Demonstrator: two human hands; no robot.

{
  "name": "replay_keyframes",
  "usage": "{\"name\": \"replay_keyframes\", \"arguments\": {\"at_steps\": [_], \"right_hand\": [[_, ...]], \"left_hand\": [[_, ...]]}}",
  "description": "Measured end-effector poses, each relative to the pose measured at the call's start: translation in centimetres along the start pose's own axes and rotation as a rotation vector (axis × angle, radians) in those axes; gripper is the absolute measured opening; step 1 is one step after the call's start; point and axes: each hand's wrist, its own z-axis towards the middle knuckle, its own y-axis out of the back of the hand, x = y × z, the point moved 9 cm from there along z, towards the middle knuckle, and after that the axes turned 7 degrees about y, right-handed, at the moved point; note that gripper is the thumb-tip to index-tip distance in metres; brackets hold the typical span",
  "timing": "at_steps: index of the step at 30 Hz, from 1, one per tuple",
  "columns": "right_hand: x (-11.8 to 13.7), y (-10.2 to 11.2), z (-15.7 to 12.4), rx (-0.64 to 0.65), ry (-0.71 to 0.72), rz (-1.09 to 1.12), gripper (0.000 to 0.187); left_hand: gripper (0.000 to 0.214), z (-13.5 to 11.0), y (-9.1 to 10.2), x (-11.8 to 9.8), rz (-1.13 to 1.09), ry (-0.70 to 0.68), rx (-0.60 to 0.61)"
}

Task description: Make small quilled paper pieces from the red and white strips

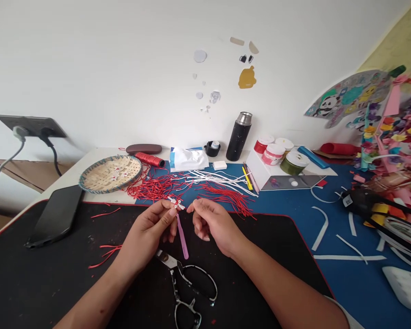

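Between the thumb and fingers of my left hand (154,224) is a small knot of white and red cord (177,204), held above the black mat (256,269). Just right of it, my right hand (216,225) has its thumb and forefinger closed in a pinch; any thread in them is too fine to see. A slim purple tool with a flat end (182,240) lies below the hands, its upper part hidden by the left fingers. Scissors with dark handles (192,283) rest on the mat nearer to me, blades partly under my left hand.
Behind the hands lie red cords (157,188) and white cords (222,179). A woven basket (99,180) and a phone (56,214) are at left. Along the back stand a black flask (239,137) and a white box (277,178) bearing jars. White strips (349,257) lie at right.
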Motion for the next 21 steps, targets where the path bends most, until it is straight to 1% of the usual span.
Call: {"name": "replay_keyframes", "arguments": {"at_steps": [3,10,15,18,21], "right_hand": [[-0.2,-0.5,0.0,0.055,0.008,-0.07,0.045],[0.3,-0.9,-0.2,0.093,0.045,-0.174,0.042],[0.6,-0.7,0.0,0.094,0.086,-0.232,0.032],[0.8,-0.4,0.1,0.09,0.101,-0.288,0.024],[1.2,-0.2,0.0,0.086,0.134,-0.365,0.018]], "left_hand": [[0.037,-0.1,-0.3,-0.3,0.061,-0.012,0.0],[0.036,-0.1,-1.1,-0.2,0.135,-0.055,0.03],[0.037,0.1,-1.3,0.1,0.153,-0.054,0.058],[0.04,0.2,-0.7,-0.1,0.183,-0.053,0.042],[0.044,0.3,0.8,-0.6,0.198,-0.072,-0.051]]}}
